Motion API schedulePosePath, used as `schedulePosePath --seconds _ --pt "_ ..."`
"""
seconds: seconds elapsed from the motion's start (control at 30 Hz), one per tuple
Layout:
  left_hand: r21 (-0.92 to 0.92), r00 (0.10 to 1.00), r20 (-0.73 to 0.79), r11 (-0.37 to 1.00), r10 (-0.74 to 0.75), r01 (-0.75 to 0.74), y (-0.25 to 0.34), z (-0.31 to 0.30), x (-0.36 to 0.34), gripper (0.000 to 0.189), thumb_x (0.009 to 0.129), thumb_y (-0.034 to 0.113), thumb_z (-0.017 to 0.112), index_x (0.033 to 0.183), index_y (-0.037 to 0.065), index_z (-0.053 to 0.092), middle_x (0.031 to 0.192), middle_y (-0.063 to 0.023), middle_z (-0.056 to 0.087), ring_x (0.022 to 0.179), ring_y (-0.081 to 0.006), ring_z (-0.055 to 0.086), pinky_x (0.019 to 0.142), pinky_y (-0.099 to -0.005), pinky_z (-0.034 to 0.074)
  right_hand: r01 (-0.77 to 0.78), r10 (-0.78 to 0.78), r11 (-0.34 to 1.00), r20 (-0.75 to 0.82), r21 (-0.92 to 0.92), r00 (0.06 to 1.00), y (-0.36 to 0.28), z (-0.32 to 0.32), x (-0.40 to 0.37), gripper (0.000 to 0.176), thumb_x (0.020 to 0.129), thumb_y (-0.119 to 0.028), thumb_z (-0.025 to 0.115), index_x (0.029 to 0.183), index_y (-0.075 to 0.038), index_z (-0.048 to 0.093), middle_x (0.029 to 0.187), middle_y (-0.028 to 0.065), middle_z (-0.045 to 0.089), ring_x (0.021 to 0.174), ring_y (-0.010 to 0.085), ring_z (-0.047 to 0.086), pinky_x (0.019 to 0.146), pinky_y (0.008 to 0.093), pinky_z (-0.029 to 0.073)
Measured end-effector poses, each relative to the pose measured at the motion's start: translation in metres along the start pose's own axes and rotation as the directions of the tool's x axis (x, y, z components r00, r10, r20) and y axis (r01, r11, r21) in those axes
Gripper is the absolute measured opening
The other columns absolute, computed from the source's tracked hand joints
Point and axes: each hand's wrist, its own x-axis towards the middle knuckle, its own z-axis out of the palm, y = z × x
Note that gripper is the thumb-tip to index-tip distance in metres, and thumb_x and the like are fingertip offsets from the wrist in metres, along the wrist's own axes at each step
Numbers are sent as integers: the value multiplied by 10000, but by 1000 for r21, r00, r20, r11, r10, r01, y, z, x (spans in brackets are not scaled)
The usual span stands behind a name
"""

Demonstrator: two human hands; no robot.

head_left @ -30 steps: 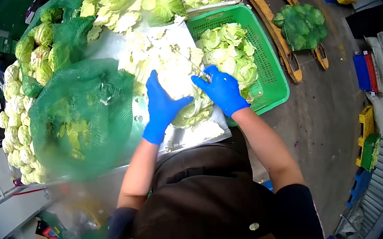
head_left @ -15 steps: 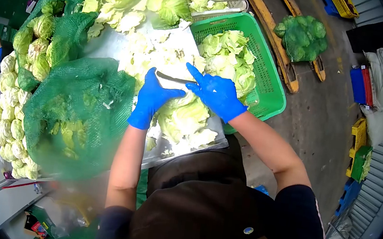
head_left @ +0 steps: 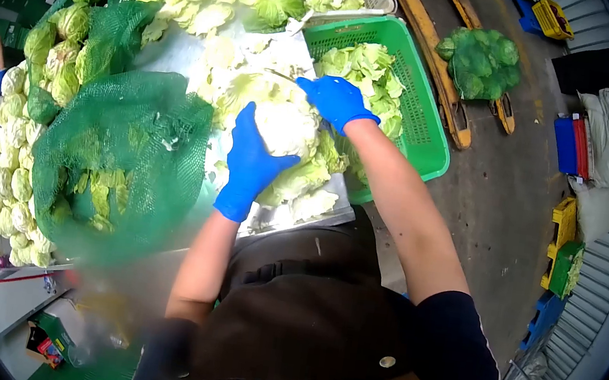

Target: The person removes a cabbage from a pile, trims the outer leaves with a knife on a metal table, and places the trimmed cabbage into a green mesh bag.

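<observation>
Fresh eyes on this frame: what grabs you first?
Two bright blue gloves at centre: the left hand cups a pale lettuce head, and the right hand holds a knife just beyond it. A big green mesh sack of lettuce fills the left, and a green basket of leaves sits at right.

grey concrete floor [head_left: 510, 202] | yellow pallet jack [head_left: 452, 94] on it | corrugated shutter [head_left: 591, 305], right

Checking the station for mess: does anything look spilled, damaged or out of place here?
Only loose leaves strewn over the metal table around the lettuce head that the left hand grips; the right hand holds a knife. Nothing looks damaged or toppled.
</observation>
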Motion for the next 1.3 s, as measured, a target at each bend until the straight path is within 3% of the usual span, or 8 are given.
schedulePosePath --seconds 0.13,0.33,0.43,0.53,0.6,0.93,1.2,1.3 --pt "-80 1000 11 997 -17 17 -10 -10 3 1219 520 344 921 1448 -35 226 1404 -254 382 1275 -396 428 1050 -440 397 152 -149 988 -426 -28 892 -23 12 -42 426 913 -488 559 1124 -139 684 728 149 674 654 343 650 589 442 509" --pt "-88 994 73 992 -79 85 -5 -18 23 1272 512 403 918 1453 -71 205 1390 -274 411 1269 -382 464 1042 -414 411 292 -333 943 -409 -160 850 -17 23 -83 567 921 -485 555 1398 -184 499 652 105 627 507 280 608 457 410 469" --pt "-10 990 92 994 -110 111 2 -18 26 1281 514 430 914 1449 -81 202 1382 -273 418 1260 -384 473 1025 -416 422 216 -269 952 -252 -216 930 -25 13 -81 455 950 -419 543 1341 -185 554 710 137 653 580 290 634 517 413 489" --pt "5 978 138 988 -155 156 6 -17 26 1267 525 424 908 1448 -78 199 1393 -272 403 1283 -394 441 1036 -425 411 268 -341 936 -401 -228 850 -16 22 -58 372 909 -453 582 1070 -135 688 596 106 614 531 288 626 477 404 478" --pt "195 997 41 978 59 -66 13 0 1 1240 536 406 907 1447 -60 206 1410 -269 379 1296 -406 408 1050 -437 395 148 -215 969 -389 -196 896 -11 6 -26 483 914 -494 543 643 -117 675 642 146 640 575 337 632 533 433 498" --pt "-246 976 40 944 -215 218 -13 -19 11 1225 559 393 915 1441 -77 207 1396 -276 393 1271 -359 458 1049 -409 404 168 -233 963 -342 -210 910 -33 19 -90 550 921 -411 590 1390 -137 501 607 125 593 488 279 588 459 403 462" --pt "-188 968 -53 955 -245 231 7 -5 1 1214 577 377 906 1449 -77 194 1405 -277 377 1275 -368 447 1054 -417 392 -67 35 996 -441 -59 897 -7 31 -57 414 957 -439 503 1023 -87 712 716 166 661 621 351 641 555 453 494" --pt "-244 983 -123 964 -135 102 -14 6 -19 1217 573 343 916 1453 -69 184 1403 -275 362 1278 -362 429 1067 -415 376 -153 194 970 -224 187 955 11 26 -37 595 930 -584 446 983 -41 684 894 228 678 848 393 648 770 477 509"
